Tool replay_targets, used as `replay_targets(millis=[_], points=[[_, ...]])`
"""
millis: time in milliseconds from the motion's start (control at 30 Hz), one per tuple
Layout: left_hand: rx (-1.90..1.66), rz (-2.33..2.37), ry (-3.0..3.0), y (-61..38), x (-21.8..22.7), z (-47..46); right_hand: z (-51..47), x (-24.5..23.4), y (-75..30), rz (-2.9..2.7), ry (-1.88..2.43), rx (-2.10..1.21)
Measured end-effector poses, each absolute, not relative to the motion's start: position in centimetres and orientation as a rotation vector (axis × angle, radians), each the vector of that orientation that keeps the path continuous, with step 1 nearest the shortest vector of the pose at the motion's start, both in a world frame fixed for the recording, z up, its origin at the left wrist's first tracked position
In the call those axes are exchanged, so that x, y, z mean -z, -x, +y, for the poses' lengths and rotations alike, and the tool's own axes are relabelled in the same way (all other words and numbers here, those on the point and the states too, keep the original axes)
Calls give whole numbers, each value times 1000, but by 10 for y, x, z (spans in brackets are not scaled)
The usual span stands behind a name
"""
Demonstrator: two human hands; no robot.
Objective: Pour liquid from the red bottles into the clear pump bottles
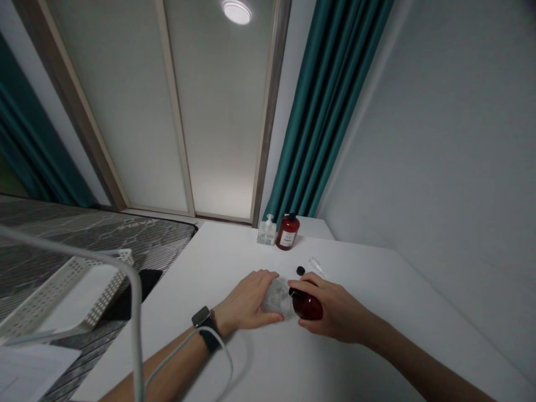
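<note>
Gripping clear jar (276, 296) in left hand (248, 302) | right hand (340, 314) clamped on dark red bottle (309, 306), tilted against jar

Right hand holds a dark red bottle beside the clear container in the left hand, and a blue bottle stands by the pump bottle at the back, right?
Not quite: in the head view, the capped bottle by the pump bottle is red, not blue. The rest is right.

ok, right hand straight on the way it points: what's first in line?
The clear container under the left hand; the right hand aims its dark red bottle at it, apparently almost touching.
</note>
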State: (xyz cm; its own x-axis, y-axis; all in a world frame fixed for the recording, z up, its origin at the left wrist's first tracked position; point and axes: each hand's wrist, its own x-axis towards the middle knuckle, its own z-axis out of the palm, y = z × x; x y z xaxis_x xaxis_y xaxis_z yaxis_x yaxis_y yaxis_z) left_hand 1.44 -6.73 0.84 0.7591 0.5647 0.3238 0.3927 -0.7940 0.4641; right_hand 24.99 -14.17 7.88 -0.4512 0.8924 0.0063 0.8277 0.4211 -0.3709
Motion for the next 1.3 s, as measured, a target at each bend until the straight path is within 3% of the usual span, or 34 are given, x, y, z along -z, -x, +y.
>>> replay_targets(millis=[1300], points=[[-592,761,-2638,-18,-22,-73,-130,-107,-245,-2673,1534,-444]])
